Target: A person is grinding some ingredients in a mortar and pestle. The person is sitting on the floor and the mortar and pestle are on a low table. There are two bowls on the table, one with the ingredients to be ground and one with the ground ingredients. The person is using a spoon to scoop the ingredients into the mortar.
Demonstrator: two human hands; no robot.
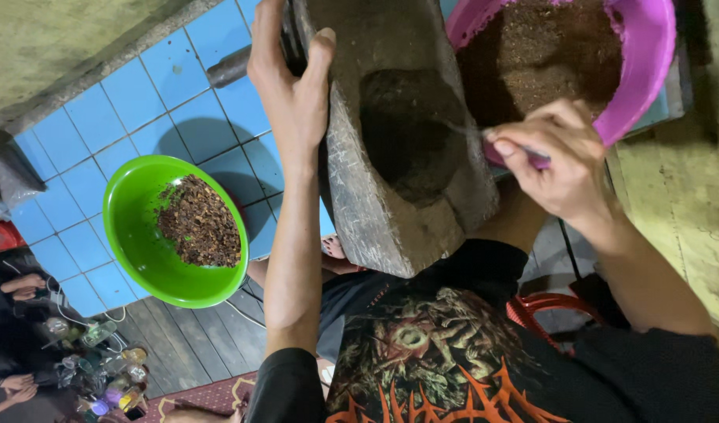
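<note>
Blue tiles cover the ledge (152, 117) under my work, with dark floorboards (195, 341) beside it. My left hand (293, 86) is clamped on the rim of one wooden mortar (399, 149), thumb on top, tipping it. My right hand (559, 160) pinches one spoon (504, 141), its handle running toward the mortar's hollow. The mortar's long axis slants from my chest up toward one purple basin (649, 55) of brown powder. One green bowl (148, 235) of dark flakes sits apart, left.
</note>
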